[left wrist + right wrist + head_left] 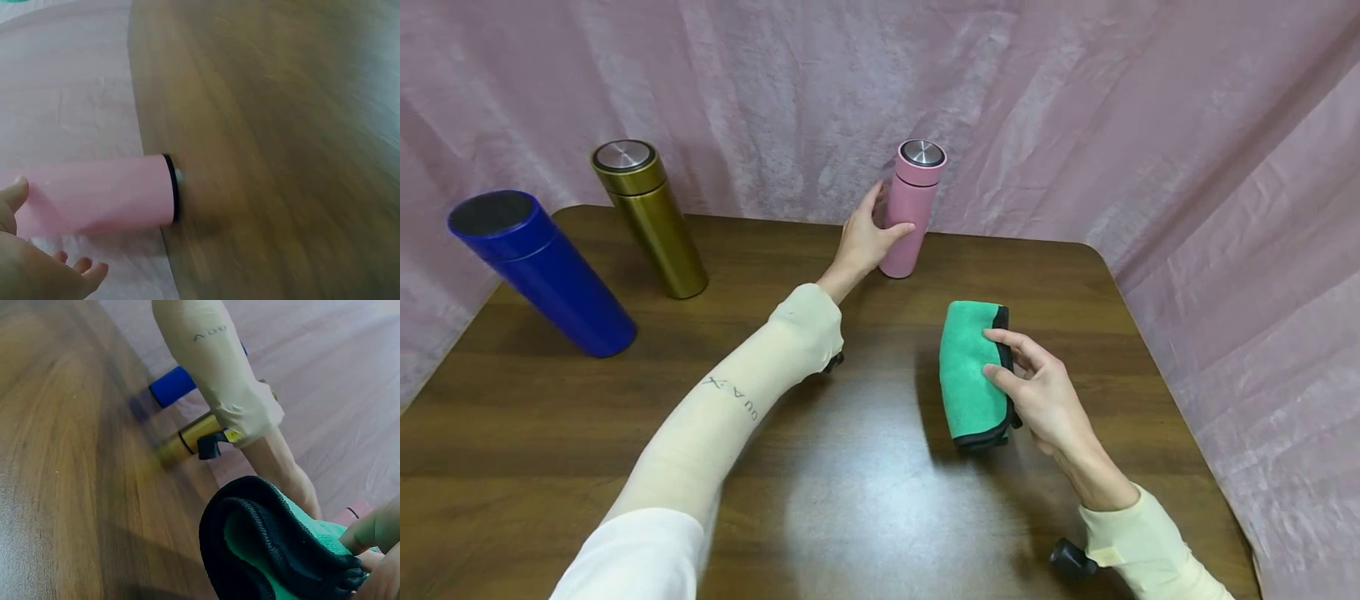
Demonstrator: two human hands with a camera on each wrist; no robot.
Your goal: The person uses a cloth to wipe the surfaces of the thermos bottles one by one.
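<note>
A pink thermos bottle [912,212] with a steel-topped lid stands upright near the table's back edge. My left hand [867,237] is at its left side, thumb across the front and fingers spread apart from it in the left wrist view, where the bottle [100,195] lies between thumb and fingers. My right hand [1047,387] pinches a folded green cloth [972,375] with black edging by its right side, thumb and fingers on the edge. The right wrist view shows the folded layers of this cloth [250,544] end-on.
On the left stand a gold thermos [658,225] and, nearer, a blue thermos [553,279] with a dark top. The brown wooden table [760,517] has pink curtain [790,100] behind it and on the right.
</note>
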